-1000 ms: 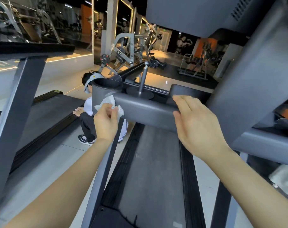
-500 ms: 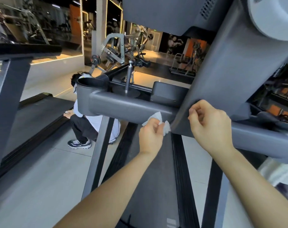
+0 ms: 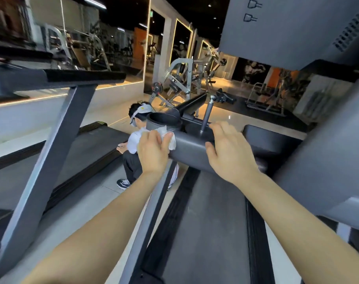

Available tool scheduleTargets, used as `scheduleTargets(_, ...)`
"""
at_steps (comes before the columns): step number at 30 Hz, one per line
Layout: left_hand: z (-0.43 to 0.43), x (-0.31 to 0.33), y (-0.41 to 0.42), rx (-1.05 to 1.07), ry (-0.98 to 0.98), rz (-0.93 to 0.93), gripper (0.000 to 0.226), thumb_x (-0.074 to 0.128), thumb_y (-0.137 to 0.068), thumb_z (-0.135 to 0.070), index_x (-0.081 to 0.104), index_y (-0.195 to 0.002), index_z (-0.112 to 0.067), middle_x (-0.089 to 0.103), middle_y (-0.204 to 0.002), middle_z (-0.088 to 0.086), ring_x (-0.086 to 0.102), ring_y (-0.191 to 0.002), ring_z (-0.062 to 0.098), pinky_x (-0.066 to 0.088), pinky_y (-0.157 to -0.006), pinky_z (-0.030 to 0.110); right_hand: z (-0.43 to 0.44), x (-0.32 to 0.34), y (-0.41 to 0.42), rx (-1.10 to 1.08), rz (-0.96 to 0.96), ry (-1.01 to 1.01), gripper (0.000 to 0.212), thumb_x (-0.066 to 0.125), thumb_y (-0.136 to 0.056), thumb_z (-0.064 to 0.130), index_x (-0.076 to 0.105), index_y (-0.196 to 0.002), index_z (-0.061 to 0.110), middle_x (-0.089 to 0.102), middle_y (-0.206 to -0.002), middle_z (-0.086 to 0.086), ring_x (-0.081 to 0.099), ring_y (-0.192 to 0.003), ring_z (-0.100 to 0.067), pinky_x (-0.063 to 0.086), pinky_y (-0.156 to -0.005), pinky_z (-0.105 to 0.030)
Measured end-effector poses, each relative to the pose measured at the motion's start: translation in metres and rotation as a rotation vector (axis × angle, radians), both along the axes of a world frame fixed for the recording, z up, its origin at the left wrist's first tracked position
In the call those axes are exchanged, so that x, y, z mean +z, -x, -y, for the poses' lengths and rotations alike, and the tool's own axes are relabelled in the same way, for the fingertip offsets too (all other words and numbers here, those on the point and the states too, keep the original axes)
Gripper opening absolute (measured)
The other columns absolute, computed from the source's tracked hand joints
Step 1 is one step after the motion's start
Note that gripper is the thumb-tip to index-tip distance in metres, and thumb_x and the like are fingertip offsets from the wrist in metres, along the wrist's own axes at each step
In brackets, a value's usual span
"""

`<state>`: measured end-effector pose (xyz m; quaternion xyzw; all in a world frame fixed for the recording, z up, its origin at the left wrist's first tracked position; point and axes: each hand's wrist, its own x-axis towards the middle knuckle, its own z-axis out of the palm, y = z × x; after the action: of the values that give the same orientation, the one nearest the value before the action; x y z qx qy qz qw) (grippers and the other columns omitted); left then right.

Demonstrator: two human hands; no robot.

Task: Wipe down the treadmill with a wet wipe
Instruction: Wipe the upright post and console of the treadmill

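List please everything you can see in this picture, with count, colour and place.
treadmill: one, grey, centre, its crossbar under both hands
cup holder: one, dark grey, left end of the crossbar
wipe: one, white, on the crossbar, under the left hand
second treadmill: one, grey, left
crouching person: one, white top, dark trousers, between the treadmills
weight machine: one, silver, background
left hand: presses the wipe
right hand: rests on the crossbar

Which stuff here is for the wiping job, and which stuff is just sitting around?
For the job:
- wet wipe, under the left hand
- treadmill bar, with the right hand resting on it
- cup holder on the treadmill

Just around:
- other treadmill
- crouching person
- weight machine
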<state>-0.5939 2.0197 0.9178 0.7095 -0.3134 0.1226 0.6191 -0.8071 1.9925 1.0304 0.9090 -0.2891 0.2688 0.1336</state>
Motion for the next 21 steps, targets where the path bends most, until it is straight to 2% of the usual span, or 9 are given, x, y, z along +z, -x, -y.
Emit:
scheduleTargets(2,0.003,0.006,-0.013,0.009,0.028,-0.042,0.056,0.055,-0.1,-0.054,0.046,-0.067,-0.009,0.049,-0.079,0.008,0.042,-0.081,0.02,0.033,-0.074,0.033,0.018,-0.011,-0.018,-0.036,-0.115,0.006,0.056,0.055,-0.101,0.029,0.043,-0.148,0.001,0.048,-0.149,-0.016,0.044,-0.138,-0.034,0.035,-0.116,-0.045)
scheduleTargets(4,0.005,0.001,-0.016,-0.041,0.07,-0.097,0.052,0.054,-0.103,-0.047,0.045,-0.069,-0.008,0.047,-0.083,0.01,0.042,-0.08,0.021,0.031,-0.075,0.03,0.031,-0.027,-0.025,-0.049,-0.191,-0.006,0.062,0.051,-0.103,0.033,0.036,-0.153,0.0,0.043,-0.154,-0.016,0.038,-0.143,-0.033,0.029,-0.121,-0.044)
scheduleTargets(8,0.005,-0.043,-0.021,-0.045,0.073,-0.224,0.029,0.046,-0.108,-0.027,0.059,-0.092,-0.007,0.053,-0.092,0.01,0.052,-0.091,0.034,0.043,-0.084,0.046,0.042,-0.054,-0.029,-0.102,-0.252,0.067,0.064,0.049,-0.102,0.037,0.035,-0.154,0.003,0.047,-0.152,-0.014,0.041,-0.143,-0.031,0.032,-0.119,-0.047)
scheduleTargets(11,0.002,-0.061,-0.014,-0.046,0.063,-0.273,0.034,0.042,-0.105,-0.041,0.048,-0.085,-0.015,0.052,-0.082,0.003,0.051,-0.082,0.03,0.046,-0.082,0.056,0.046,-0.054,-0.033,-0.114,-0.253,0.107,0.063,0.048,-0.101,0.039,0.038,-0.152,0.003,0.052,-0.147,-0.014,0.045,-0.139,-0.031,0.035,-0.117,-0.047)
scheduleTargets(14,0.002,-0.056,-0.011,0.059,0.04,-0.258,0.047,0.035,-0.097,-0.061,0.043,-0.083,-0.017,0.055,-0.081,0.003,0.053,-0.08,0.033,0.045,-0.08,0.055,0.048,-0.055,-0.035,-0.113,-0.269,0.113,0.064,0.044,-0.101,0.041,0.038,-0.152,0.004,0.053,-0.145,-0.011,0.047,-0.136,-0.03,0.036,-0.116,-0.046)
scheduleTargets(15,0.002,-0.05,-0.011,0.106,0.017,-0.245,0.048,0.035,-0.097,-0.062,0.046,-0.087,-0.016,0.056,-0.087,0.004,0.053,-0.085,0.035,0.044,-0.082,0.055,0.047,-0.055,-0.035,-0.115,-0.272,0.11,0.064,0.043,-0.101,0.043,0.038,-0.152,0.004,0.053,-0.145,-0.011,0.047,-0.136,-0.029,0.036,-0.116,-0.045)
scheduleTargets(17,0.008,-0.029,-0.013,0.178,0.016,-0.145,0.056,0.033,-0.099,-0.059,0.056,-0.111,-0.009,0.057,-0.106,0.009,0.053,-0.102,0.037,0.04,-0.089,0.051,0.046,-0.054,-0.035,-0.124,-0.27,0.095,0.068,0.037,-0.101,0.051,0.039,-0.152,0.005,0.055,-0.143,-0.01,0.048,-0.134,-0.028,0.037,-0.116,-0.045)
scheduleTargets(19,0.016,-0.002,-0.014,0.071,0.1,-0.157,0.063,0.028,-0.103,-0.052,0.052,-0.134,-0.003,0.056,-0.12,0.012,0.048,-0.115,0.031,0.035,-0.099,0.042,0.047,-0.053,-0.035,-0.121,-0.261,0.072,0.077,0.027,-0.097,0.059,0.04,-0.151,0.006,0.056,-0.142,-0.009,0.05,-0.132,-0.028,0.037,-0.115,-0.044)
scheduleTargets(21,0.025,0.009,-0.014,-0.062,0.181,-0.266,0.069,0.019,-0.104,-0.053,0.044,-0.146,-0.005,0.056,-0.128,0.009,0.047,-0.121,0.023,0.034,-0.105,0.032,0.047,-0.053,-0.035,-0.114,-0.252,0.061,0.082,0.023,-0.095,0.064,0.04,-0.151,0.007,0.056,-0.141,-0.008,0.05,-0.131,-0.027,0.037,-0.114,-0.043)
